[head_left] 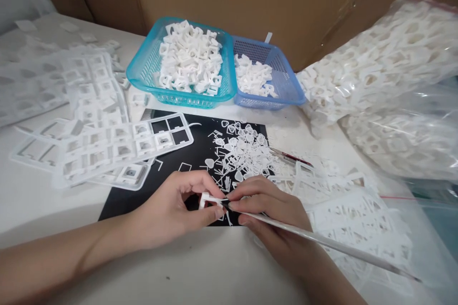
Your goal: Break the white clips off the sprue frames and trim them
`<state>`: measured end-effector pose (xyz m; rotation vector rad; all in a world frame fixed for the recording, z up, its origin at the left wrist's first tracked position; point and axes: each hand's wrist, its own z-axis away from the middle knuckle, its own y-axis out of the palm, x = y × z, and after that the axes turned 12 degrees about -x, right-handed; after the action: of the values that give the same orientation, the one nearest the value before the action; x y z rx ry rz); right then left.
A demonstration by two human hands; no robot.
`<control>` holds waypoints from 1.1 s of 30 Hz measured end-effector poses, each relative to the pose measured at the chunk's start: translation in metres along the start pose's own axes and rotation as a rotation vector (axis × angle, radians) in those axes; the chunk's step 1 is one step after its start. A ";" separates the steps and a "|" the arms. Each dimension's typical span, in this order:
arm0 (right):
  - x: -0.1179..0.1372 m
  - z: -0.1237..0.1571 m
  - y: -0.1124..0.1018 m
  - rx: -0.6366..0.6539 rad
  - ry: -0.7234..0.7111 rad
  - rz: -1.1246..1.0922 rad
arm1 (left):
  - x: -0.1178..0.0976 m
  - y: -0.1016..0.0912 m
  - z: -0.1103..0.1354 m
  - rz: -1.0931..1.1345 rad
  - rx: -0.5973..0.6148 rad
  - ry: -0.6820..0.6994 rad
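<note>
My left hand (179, 205) is closed around a small white frame-like piece (204, 198), pinched between thumb and fingers. From the right, my right hand (274, 209) grips a long, thin, pen-like tool (332, 244) with a whitish shaft and a dark tip. That tip meets the near end of the white piece, where the fingers of both hands come close together. Exactly what it touches there is hidden. Beneath the hands lies a black mat (125, 202), with a heap of small white offcuts (246, 150) just beyond them.
At the back stand a teal basket (138, 74) and a blue basket (286, 81), both holding white pieces. White moulded sheets (118, 147) are stacked on the left. Bulging clear bags (386, 57) sit on the right, above emptied sheets (361, 224). Red-handled tweezers (291, 157) lie by the offcuts.
</note>
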<state>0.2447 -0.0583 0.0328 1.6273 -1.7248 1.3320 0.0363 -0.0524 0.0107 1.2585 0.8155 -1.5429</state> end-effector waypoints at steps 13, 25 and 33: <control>-0.002 0.001 0.007 0.013 -0.178 0.172 | -0.003 0.000 -0.002 0.018 0.021 -0.006; -0.005 0.008 0.010 0.035 -0.416 0.431 | -0.005 -0.001 -0.003 0.031 0.036 0.016; 0.009 0.002 0.018 0.062 -0.264 0.517 | -0.009 -0.005 -0.009 0.094 0.113 -0.157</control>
<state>0.2266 -0.0669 0.0328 1.4997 -2.4045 1.4471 0.0343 -0.0406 0.0169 1.2209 0.5680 -1.6065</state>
